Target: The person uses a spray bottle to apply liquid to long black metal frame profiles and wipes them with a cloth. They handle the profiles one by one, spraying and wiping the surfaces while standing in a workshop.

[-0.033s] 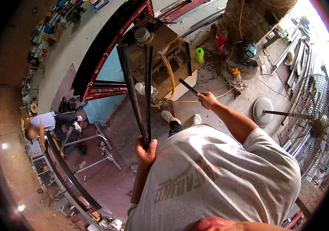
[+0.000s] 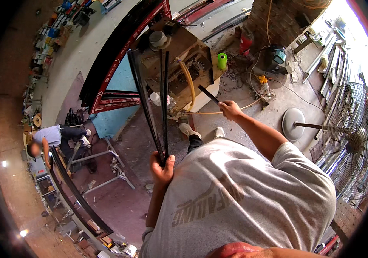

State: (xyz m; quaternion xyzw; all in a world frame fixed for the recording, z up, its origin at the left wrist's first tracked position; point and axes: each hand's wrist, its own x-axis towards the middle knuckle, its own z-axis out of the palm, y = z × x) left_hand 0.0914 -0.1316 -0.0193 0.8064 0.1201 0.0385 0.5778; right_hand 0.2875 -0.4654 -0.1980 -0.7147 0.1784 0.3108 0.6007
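My left hand [image 2: 163,169] is closed around the lower ends of several long, thin black strips [image 2: 144,99]. They stand up from my fist and fan apart toward their far ends, in front of the bench. Out to the right, my right hand [image 2: 230,110] grips a short, flat black strip [image 2: 208,94], which points up and left toward the bench. Just beyond the strips is a cluttered brown workbench [image 2: 199,47] with a recessed opening. A curved yellow hose [image 2: 187,79] hangs over its near edge, beside a clear bottle with a white cap [image 2: 155,98].
A green cylinder [image 2: 222,61] stands at the bench's right corner. Large dark frames with red wrapping [image 2: 111,81] lean at the left. A caged floor fan [image 2: 351,142] stands at the right. Far left, another person [image 2: 51,136] bends over long dark profiles [image 2: 78,193].
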